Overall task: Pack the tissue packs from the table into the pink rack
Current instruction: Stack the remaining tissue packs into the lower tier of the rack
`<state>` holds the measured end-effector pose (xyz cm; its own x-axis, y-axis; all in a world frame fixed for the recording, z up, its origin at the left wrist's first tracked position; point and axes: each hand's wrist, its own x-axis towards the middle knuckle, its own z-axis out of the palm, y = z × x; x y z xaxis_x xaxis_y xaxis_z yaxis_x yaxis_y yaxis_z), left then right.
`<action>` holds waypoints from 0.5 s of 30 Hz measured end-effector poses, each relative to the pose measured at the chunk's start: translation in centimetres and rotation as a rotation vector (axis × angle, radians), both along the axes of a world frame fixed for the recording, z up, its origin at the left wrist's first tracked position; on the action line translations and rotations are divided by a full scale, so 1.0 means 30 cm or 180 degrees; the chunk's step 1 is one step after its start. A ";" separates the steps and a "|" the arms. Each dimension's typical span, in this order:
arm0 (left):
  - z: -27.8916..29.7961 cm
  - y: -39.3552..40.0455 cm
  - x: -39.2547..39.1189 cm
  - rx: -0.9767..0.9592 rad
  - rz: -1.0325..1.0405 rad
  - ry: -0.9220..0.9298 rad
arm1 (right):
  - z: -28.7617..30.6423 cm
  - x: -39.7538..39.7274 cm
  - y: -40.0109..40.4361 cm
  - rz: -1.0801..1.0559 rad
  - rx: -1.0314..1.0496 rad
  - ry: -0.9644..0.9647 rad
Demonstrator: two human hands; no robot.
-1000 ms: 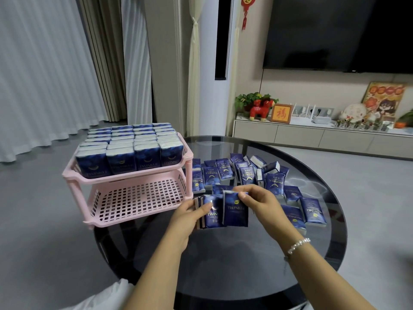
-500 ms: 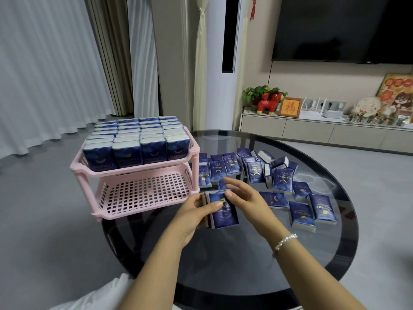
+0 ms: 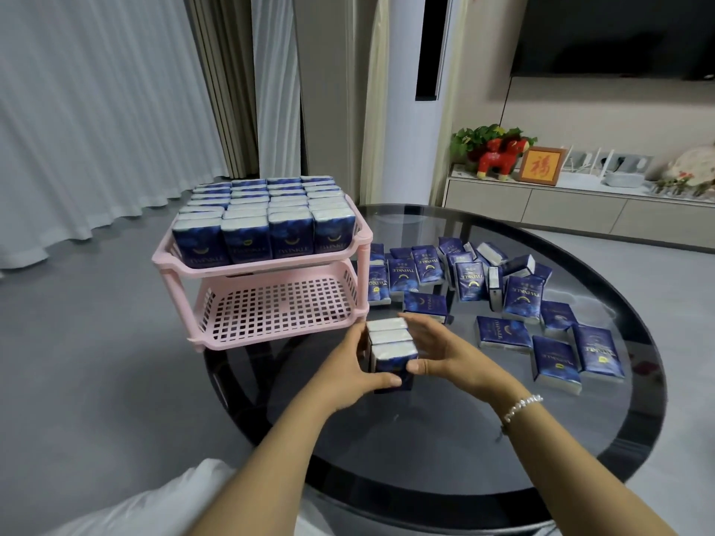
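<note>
A pink two-tier rack (image 3: 271, 265) stands at the left edge of the round black glass table (image 3: 445, 439). Its top tier is packed with upright blue tissue packs (image 3: 263, 218). The lower tier (image 3: 278, 307) holds nothing. Just right of the rack's front corner, three blue packs stand in a row (image 3: 390, 342), white tops up. My left hand (image 3: 348, 365) and my right hand (image 3: 437, 346) press this row together from both sides. Several loose packs (image 3: 518, 299) lie scattered across the table to the right.
A low white cabinet (image 3: 572, 206) with a red toy horse, a framed sign and ornaments runs along the far wall under a dark TV. Curtains hang at the left over grey floor. A bead bracelet sits on my right wrist.
The packs I held flat, faces up, now stand upright in a tight row of three. Both hands have closed on the row's sides, nearer the rack's front corner.
</note>
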<state>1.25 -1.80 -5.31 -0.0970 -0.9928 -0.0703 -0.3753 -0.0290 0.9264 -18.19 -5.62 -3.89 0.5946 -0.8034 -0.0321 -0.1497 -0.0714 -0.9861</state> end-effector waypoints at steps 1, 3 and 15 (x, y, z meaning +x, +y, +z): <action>0.005 0.001 -0.004 -0.0034 0.0049 -0.0013 | -0.002 0.002 -0.002 0.0007 0.0010 -0.0022; 0.021 -0.002 0.002 -0.0075 0.0078 -0.0030 | -0.006 0.016 -0.012 -0.0013 0.0051 -0.0106; 0.120 -0.148 0.251 -0.0015 0.0860 -0.0395 | -0.045 0.264 -0.174 -0.1348 -0.0703 -0.0053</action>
